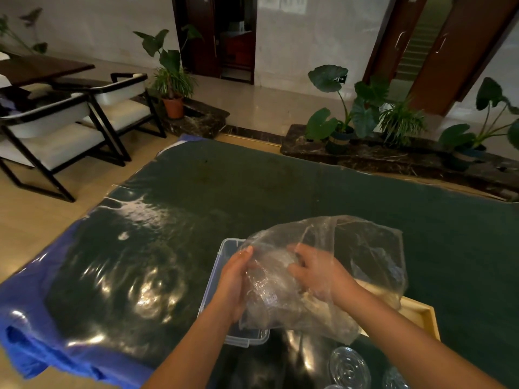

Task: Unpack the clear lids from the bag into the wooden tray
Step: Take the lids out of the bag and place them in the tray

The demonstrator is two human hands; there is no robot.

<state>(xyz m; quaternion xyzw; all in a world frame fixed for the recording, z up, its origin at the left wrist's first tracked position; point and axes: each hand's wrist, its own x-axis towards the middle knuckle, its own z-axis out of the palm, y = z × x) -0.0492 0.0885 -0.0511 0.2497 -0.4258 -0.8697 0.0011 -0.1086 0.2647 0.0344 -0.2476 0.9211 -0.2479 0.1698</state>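
Note:
A crumpled clear plastic bag [365, 248] is held up over the table. My left hand [234, 282] grips the bag's left edge from outside. My right hand [314, 273] is inside the bag, seen through the plastic, fingers curled around a clear lid [264, 287] whose outline is hard to make out. Under the bag's right side lies the wooden tray [421, 315], mostly hidden by the bag and my right forearm. Two clear round lids [348, 366] lie on the table near the bottom edge.
A clear plastic box [222, 265] with clip sides sits under my left hand. The table carries a dark green cloth [252, 186] under glossy film, with blue fabric [31, 304] on its left edge. Chairs stand far left, potted plants beyond the table.

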